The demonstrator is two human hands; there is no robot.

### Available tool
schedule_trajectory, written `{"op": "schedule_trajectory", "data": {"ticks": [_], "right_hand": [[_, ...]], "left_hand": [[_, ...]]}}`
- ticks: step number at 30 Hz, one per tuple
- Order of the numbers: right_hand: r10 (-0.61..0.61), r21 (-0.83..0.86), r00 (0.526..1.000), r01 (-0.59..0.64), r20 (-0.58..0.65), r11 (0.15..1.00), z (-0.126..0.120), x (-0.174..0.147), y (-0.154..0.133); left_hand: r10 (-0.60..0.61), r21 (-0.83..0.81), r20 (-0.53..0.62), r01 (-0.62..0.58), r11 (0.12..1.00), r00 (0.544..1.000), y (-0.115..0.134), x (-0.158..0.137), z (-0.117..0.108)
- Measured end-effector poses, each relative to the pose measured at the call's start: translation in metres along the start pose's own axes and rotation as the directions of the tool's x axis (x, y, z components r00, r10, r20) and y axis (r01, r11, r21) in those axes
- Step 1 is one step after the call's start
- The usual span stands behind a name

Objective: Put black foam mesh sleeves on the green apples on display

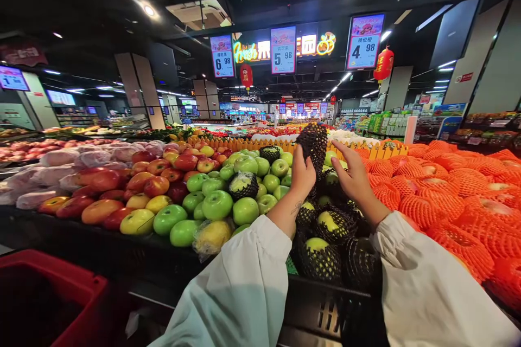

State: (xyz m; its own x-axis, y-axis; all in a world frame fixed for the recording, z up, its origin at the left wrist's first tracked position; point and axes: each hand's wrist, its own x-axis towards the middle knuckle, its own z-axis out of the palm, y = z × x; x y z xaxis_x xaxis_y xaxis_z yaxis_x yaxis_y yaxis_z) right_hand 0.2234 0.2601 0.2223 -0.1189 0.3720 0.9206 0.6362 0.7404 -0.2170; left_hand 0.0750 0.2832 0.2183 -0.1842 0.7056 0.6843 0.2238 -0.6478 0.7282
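My left hand (303, 174) is closed round a black foam fruit net (312, 143), raised above the display. Whether a fruit sits inside that net cannot be seen. To its right, my right hand (353, 174) is open, thumb and fingers apart, with nothing in it. Below both hands lie several yellow-green fruits in black nets (321, 260). Bare green apples (217, 205) fill the space left of my left forearm, and among them rests a green fruit in a black net (243, 185).
Red-yellow apples (157, 185) and wrapped pale fruit (61, 158) lie further left. Fruits in orange foam nets (443, 198) are heaped on the right. A low yellow fence (260, 145) runs behind. At the lower left stands a red basket (52, 276). Price screens (283, 50) hang overhead.
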Motion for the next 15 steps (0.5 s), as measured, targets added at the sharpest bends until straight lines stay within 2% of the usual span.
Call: {"op": "schedule_trajectory", "data": {"ticks": [2, 4, 7, 11, 15], "right_hand": [[-0.045, -0.001, 0.999, 0.045, 0.006, 0.999, -0.0001, 0.0007, -0.0019], [-0.038, -0.010, 0.999, 0.038, -0.013, 0.999, 0.0001, 0.0010, -0.0024], [0.078, 0.020, 0.994, -0.076, -0.078, 0.997, 0.0021, 0.0001, -0.0004], [0.246, 0.161, 0.963, -0.228, -0.107, 0.960, 0.0063, -0.0020, 0.0017], [0.282, 0.181, 0.954, -0.262, -0.098, 0.948, 0.0076, -0.0018, 0.0012]], "left_hand": [[0.104, -0.003, 0.068, -0.104, 0.995, 0.992, -0.0024, -0.0021, 0.0019], [0.196, -0.018, 0.136, -0.195, 0.981, 0.971, -0.0044, -0.0033, 0.0037], [0.262, -0.032, 0.169, -0.261, 0.965, 0.950, -0.0043, -0.0031, 0.0034], [0.244, -0.021, 0.090, -0.243, 0.970, 0.966, -0.0007, -0.0020, -0.0004], [0.164, 0.024, 0.037, -0.165, 0.986, 0.986, -0.0007, -0.0024, 0.0003]]}}
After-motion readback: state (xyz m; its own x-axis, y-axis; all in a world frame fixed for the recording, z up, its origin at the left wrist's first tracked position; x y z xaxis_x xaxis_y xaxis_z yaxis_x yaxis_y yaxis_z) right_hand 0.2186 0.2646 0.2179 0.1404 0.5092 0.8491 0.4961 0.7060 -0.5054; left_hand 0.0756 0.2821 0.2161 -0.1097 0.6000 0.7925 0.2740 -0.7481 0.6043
